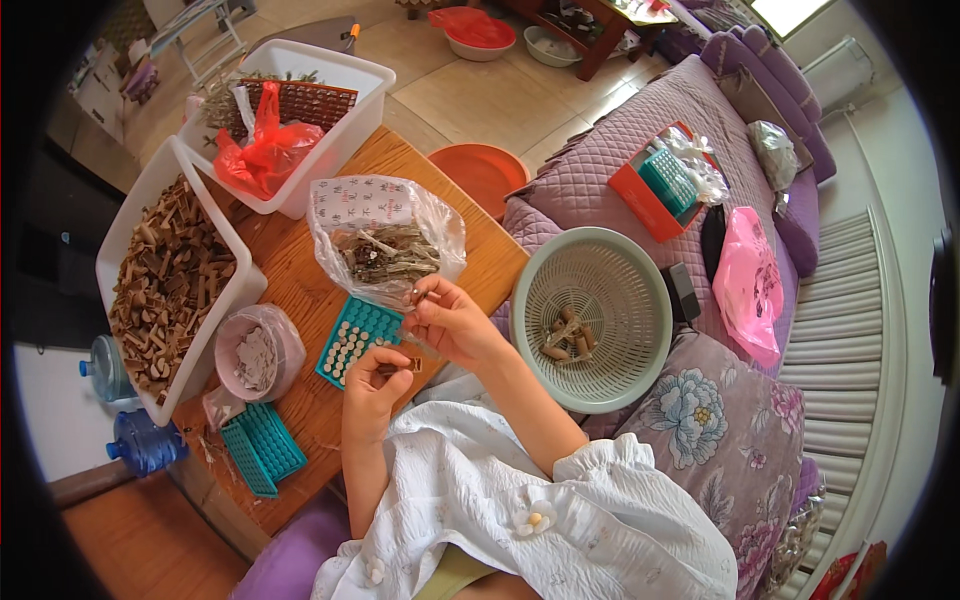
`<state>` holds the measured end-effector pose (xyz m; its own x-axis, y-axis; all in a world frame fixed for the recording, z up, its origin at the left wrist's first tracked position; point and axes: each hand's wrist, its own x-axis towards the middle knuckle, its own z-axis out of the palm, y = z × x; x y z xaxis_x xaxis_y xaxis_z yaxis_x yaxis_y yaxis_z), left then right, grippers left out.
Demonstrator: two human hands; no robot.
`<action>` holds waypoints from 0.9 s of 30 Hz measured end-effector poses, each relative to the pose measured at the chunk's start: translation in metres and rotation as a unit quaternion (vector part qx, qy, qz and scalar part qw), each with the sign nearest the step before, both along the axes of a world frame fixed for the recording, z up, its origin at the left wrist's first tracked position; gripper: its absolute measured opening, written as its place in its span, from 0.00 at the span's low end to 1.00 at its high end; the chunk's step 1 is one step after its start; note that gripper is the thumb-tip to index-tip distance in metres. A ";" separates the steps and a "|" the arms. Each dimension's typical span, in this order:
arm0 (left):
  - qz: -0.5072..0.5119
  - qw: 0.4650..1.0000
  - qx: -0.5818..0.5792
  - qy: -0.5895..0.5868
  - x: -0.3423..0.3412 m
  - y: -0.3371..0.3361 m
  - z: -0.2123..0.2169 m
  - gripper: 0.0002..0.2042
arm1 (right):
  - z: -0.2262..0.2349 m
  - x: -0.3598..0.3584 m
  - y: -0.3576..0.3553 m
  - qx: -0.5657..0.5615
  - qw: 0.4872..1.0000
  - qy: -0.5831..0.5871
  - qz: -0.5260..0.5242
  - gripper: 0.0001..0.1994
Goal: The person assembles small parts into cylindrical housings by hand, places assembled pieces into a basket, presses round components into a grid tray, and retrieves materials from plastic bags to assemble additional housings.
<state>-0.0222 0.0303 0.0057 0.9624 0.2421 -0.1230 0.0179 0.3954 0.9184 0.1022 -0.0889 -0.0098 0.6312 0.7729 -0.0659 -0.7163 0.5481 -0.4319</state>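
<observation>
My left hand (372, 392) is closed around a small brown piece (392, 368) that sticks out between thumb and fingers; its exact kind is unclear. Just above and to the right, my right hand (452, 322) is raised with thumb and fingertips pinched together. A tiny dark bit shows at those fingertips, too small to name. Beside both hands lies a teal tray (372, 318) with rows of round whitish pieces (343, 343), partly covered by the hands. Beyond my right hand, an open clear plastic bag (448, 232) holds dry, thin twigs (385, 252).
Left on the wooden table (488, 250) are a white bin (240, 248) of brown pieces, a pink tub (290, 355) with white scraps and another teal tray (262, 448). A second bin (370, 80) stands behind. Right, a colander (540, 290) holds several brown tube-like pieces (578, 340).
</observation>
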 end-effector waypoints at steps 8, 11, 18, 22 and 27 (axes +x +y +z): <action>0.089 0.993 -0.079 -0.005 0.003 -0.015 -0.011 0.14 | 0.010 -0.016 -0.012 -0.156 0.978 -0.108 -0.085 0.06; 0.135 0.990 -0.032 0.018 0.005 -0.015 -0.009 0.13 | 0.020 -0.022 -0.011 -0.180 0.962 -0.179 -0.098 0.06; 0.165 0.984 0.066 -0.003 0.007 -0.020 -0.002 0.16 | 0.028 -0.036 -0.011 -0.311 0.883 -0.334 -0.111 0.06; 0.138 0.986 0.089 -0.036 0.003 -0.017 -0.007 0.26 | 0.047 -0.044 -0.011 -0.400 0.787 -0.450 -0.131 0.07; 0.133 0.989 0.058 -0.043 0.004 -0.018 -0.005 0.28 | 0.049 -0.050 -0.012 -0.398 0.809 -0.423 -0.088 0.07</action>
